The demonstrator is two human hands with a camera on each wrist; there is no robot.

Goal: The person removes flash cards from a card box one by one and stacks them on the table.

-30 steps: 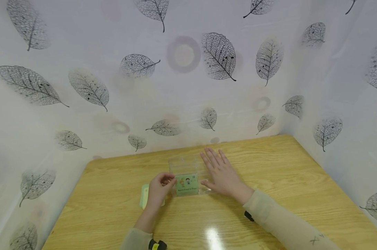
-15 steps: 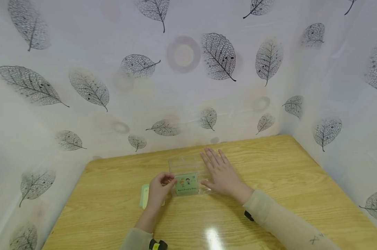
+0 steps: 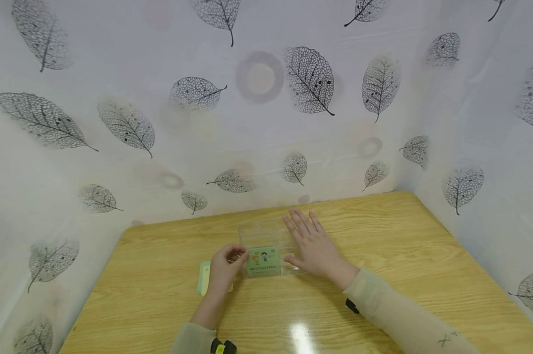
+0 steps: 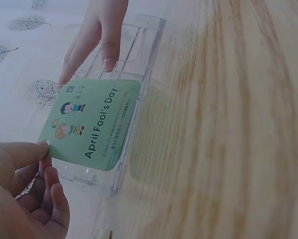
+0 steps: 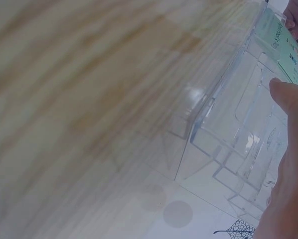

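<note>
A green card (image 3: 264,262) with two cartoon children and the words "April Fool's Day" lies over the left part of a clear plastic box (image 3: 258,229). My left hand (image 3: 223,269) pinches the card's left edge between thumb and forefinger; in the left wrist view, the card (image 4: 91,127) is tilted above the box, its other fingers loosely curled. Spread over the box's right part, my right hand (image 3: 316,250) has straight fingers. In the right wrist view its thumb reaches near the edge of the card (image 5: 284,50), over the clear box (image 5: 238,132).
Left of the box, green and yellow cards (image 3: 204,279) lie on the wooden table (image 3: 160,275), partly hidden by my left hand. Behind the table hangs a white cloth (image 3: 257,132) with a leaf print. Glare (image 3: 301,337) shows near the front of the table.
The green card has shifted very slightly to the left, still pinched by my left hand. My right hand stays in place.
</note>
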